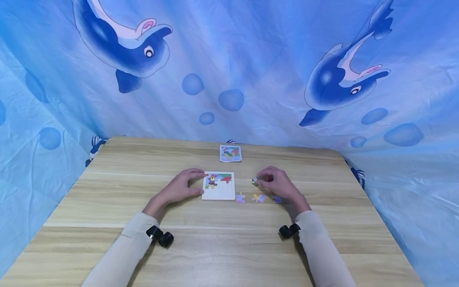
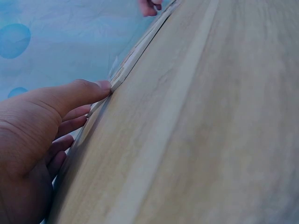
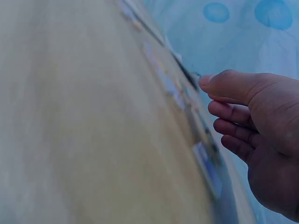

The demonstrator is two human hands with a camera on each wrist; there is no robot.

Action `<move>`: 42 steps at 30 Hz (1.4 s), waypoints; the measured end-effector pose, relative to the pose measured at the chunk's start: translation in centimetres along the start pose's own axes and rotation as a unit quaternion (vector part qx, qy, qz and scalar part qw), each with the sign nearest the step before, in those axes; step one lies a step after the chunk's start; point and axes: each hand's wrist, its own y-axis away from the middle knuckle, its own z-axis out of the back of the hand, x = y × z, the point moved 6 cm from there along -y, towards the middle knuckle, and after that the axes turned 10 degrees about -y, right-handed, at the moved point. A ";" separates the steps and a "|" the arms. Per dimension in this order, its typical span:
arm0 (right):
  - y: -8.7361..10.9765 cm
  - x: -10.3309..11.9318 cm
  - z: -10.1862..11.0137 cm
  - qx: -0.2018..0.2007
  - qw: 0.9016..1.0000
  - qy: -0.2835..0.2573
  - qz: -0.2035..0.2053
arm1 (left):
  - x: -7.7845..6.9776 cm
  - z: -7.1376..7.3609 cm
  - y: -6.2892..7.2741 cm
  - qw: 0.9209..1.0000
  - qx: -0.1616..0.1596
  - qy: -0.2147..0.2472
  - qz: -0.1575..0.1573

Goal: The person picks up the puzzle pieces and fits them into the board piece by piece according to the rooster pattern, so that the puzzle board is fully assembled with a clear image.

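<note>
A white square puzzle board lies on the table, its upper part covered by joined colourful pieces. My left hand holds the board by its left edge, the thumb at the near corner and the fingers farther up. In the left wrist view the thumb presses against the board's thin edge. To the right of the board, my right hand pinches a small green-and-multicoloured puzzle piece between thumb and fingertips. Loose pieces lie below that hand: a purple one, a yellow-and-purple one and a blue one.
A square picture card lies behind the board, near the table's back edge. Something red shows partly behind the right hand. The wooden table meets a blue dolphin-printed curtain at the back and sides.
</note>
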 end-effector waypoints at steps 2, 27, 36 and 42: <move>0.2 -0.4 0.0 0.007 1.000 0.002 -0.002 | 0.0 0.0 0.0 1.000 0.000 0.001 0.000; 0.2 -1.5 -0.3 -0.001 0.999 0.029 0.017 | 0.0 -0.1 0.0 1.000 -0.002 -0.007 -0.002; 0.2 -1.4 -0.3 -0.003 1.000 0.014 0.013 | -0.2 0.0 0.1 1.000 -0.008 -0.012 -0.008; 0.3 -1.1 -0.3 -0.004 1.000 0.016 0.013 | -0.1 0.0 0.1 1.000 -0.005 -0.010 -0.004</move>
